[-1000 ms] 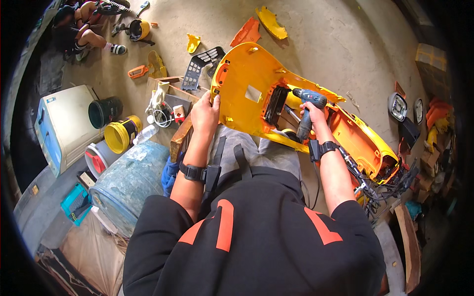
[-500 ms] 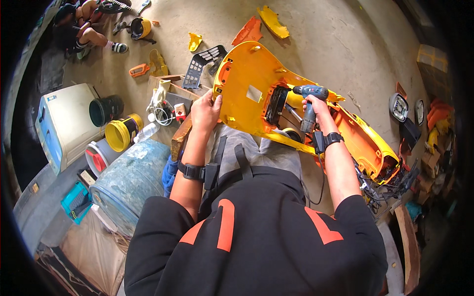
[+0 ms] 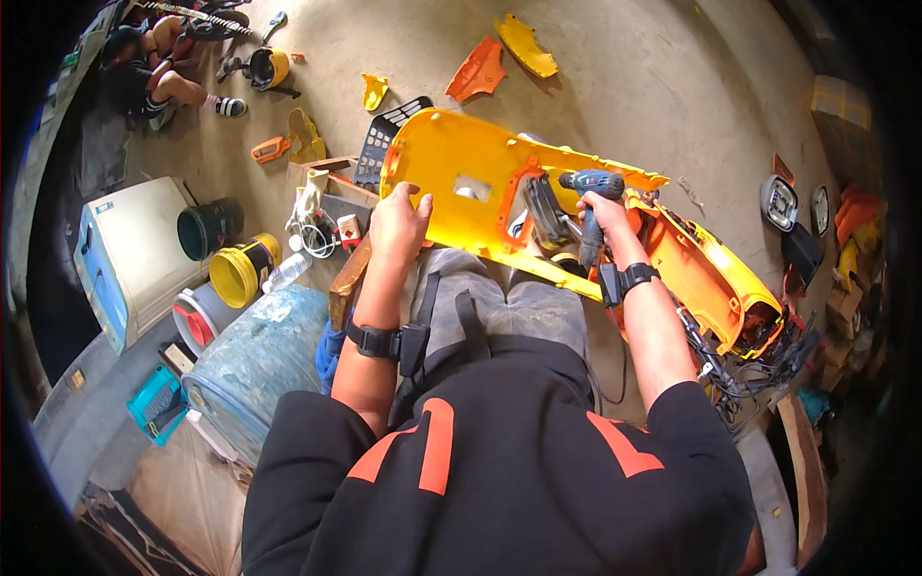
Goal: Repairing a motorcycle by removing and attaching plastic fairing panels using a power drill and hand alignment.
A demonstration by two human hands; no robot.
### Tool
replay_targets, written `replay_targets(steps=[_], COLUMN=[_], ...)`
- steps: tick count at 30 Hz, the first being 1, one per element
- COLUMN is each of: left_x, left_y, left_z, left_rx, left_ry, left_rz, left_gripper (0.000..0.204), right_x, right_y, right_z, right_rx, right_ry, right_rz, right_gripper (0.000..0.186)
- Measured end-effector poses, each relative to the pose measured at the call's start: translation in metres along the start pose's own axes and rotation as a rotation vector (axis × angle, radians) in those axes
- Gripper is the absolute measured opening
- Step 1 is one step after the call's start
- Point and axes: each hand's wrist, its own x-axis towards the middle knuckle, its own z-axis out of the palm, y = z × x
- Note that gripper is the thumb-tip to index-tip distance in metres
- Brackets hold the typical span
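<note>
The person sits over a large yellow plastic body panel that lies across their lap. The left hand rests flat on the panel's near edge, fingers spread. The right hand grips a blue cordless drill, its nose pointing left at a dark fitting on the panel; whether the bit touches it is hard to tell. An orange panel joins on the right, with loose wires hanging below it. On the concrete floor to the left stand a yellow bucket, a dark bucket, a blue drum and a cream box. Orange and yellow fragments lie farther off.
</note>
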Motion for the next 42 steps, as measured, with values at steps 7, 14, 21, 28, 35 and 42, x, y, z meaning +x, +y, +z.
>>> replay_targets(steps=[7,14,21,28,35,42], left_x=[0.033,0.091,0.101,0.069,0.054,0.043], left_y=[-0.014,-0.007,0.046,0.042,-0.004,0.024], left_z=[0.109,0.326,0.42,0.469,0.497,0.498], left_rx=[-0.072,-0.45,-0.641,-0.581,-0.245,-0.201], left_ry=[-0.165,-0.393,-0.86,-0.913,-0.883,-1.171], left_rz=[-0.003,-0.062,0.148,0.108,0.16,0.26], left_gripper=[0.03,0.057,0.06,0.05,0.046,0.057], right_x=[0.025,0.037,0.05,0.048,0.044,0.036], right_y=[0.032,0.062,0.088,0.091,0.086,0.075], right_z=[-0.037,-0.006,-0.026,-0.017,-0.016,-0.022], right_rx=[0.005,-0.023,0.076,0.199,0.283,0.267], right_ry=[0.038,0.009,0.115,0.171,0.194,0.266], right_rz=[0.112,-0.081,-0.003,-0.001,0.025,0.012], right_gripper=[0.015,0.012,0.018,0.016,0.055,0.019])
